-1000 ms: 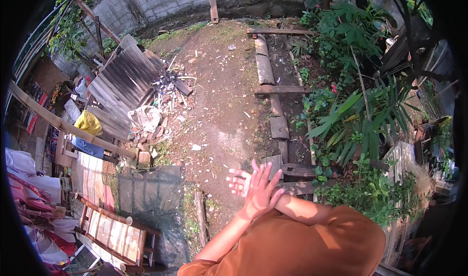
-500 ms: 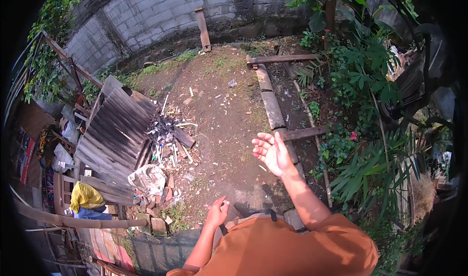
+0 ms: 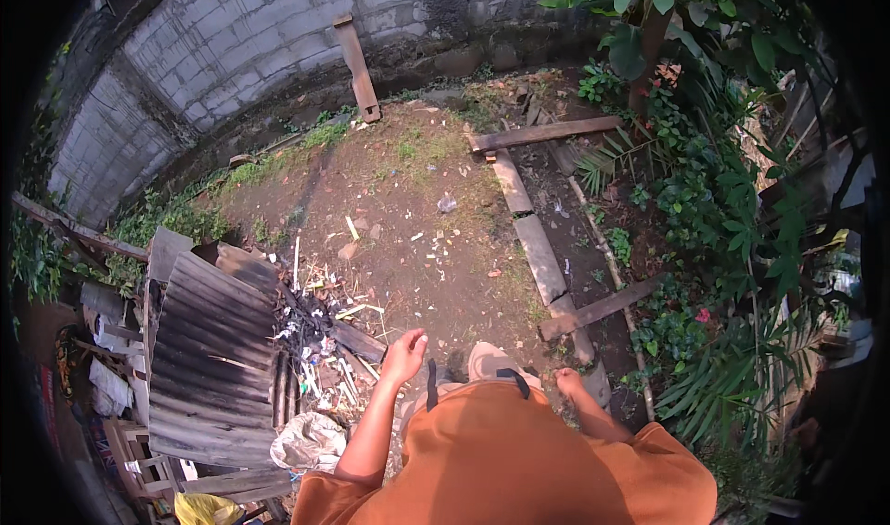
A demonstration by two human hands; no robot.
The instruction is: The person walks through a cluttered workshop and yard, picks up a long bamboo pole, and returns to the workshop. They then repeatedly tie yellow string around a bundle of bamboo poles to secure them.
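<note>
My left hand (image 3: 405,356) hangs in front of my left hip, above the bare soil, with its fingers loosely curled and nothing seen in them. Low by my right side, my right hand (image 3: 567,380) is partly turned away; its fingers look curled, and I see no object in them. The nearest thing to it is the row of stone edging blocks (image 3: 540,251). Across that row lie two wooden planks, a near one (image 3: 601,309) and a far one (image 3: 547,134). Neither hand touches any of these.
At left, rusty corrugated sheets (image 3: 209,358) lean beside a burnt debris heap (image 3: 311,326) and a whitish sack (image 3: 308,441). A block wall (image 3: 269,24) closes the far side, with an upright board (image 3: 358,70) against it. Leafy plants (image 3: 695,339) crowd the right.
My right hand has dropped from its raised, open pose down to my side. My left hand has risen slightly and curls. The view has shifted, with the corrugated sheets and edging nearer.
</note>
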